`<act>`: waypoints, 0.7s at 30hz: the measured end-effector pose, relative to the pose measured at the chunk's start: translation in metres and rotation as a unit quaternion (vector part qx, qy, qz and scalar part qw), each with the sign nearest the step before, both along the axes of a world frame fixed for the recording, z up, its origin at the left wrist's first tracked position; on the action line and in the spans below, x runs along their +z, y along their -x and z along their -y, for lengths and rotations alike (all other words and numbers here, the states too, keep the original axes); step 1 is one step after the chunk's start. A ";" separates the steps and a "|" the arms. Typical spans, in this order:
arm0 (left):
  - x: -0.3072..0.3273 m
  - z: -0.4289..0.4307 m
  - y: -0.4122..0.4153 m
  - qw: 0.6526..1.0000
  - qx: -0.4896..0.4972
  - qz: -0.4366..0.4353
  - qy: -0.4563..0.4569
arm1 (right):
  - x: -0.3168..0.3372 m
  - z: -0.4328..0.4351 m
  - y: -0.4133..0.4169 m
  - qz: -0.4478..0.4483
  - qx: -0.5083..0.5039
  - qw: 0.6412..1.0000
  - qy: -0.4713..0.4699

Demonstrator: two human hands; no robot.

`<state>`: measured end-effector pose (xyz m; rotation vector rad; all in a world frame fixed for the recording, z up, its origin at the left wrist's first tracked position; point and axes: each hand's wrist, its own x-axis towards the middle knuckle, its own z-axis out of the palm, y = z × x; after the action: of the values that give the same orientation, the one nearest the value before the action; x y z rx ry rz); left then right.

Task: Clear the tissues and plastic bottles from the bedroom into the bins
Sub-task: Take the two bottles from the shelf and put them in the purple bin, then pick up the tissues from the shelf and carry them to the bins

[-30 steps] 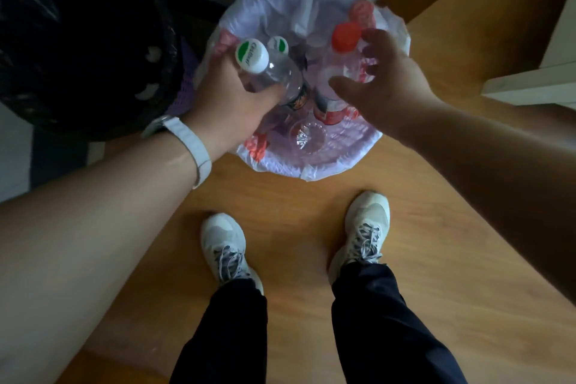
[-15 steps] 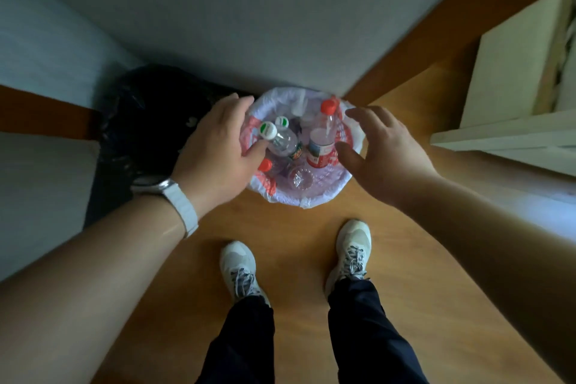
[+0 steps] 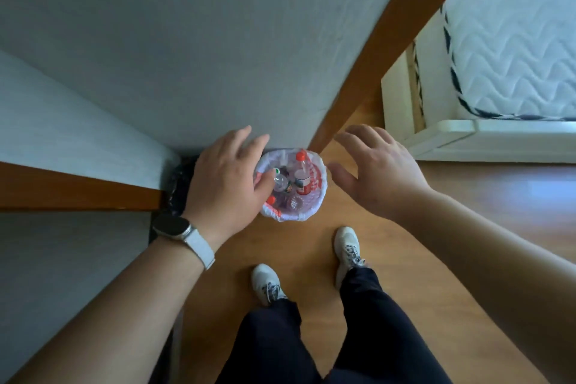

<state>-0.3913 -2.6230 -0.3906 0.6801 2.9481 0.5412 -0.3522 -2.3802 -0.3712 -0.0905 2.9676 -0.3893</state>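
Grip slack and empty: left hand (image 3: pixel 223 184) and right hand (image 3: pixel 377 174) open-fingered above bin (image 3: pixel 311 216) of plastic bottles (image 3: pixel 301 176).

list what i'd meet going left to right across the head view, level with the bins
black-bagged bin → left hand → white-lined bin holding the bottles → right hand → bed frame
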 end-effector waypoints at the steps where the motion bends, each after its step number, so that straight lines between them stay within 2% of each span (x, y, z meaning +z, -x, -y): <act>1: 0.015 0.000 -0.002 1.000 -0.007 -0.002 -0.002 | 0.017 -0.001 -0.006 -0.010 -0.009 1.000 0.001; 7: 0.083 -0.025 -0.012 0.998 -0.059 -0.016 0.006 | 0.093 -0.022 -0.044 -0.047 -0.071 0.996 -0.012; 12: 0.132 -0.074 -0.027 0.994 -0.099 -0.056 0.010 | 0.134 -0.064 -0.081 -0.044 -0.116 0.992 -0.033; 21: 0.177 -0.229 -0.074 0.975 -0.203 -0.089 0.035 | 0.172 -0.199 -0.163 -0.059 -0.195 0.979 -0.024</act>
<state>-0.3176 -2.3942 -0.2139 1.3413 2.8388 0.3519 -0.1890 -2.1813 -0.1987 0.4979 3.1021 -0.3656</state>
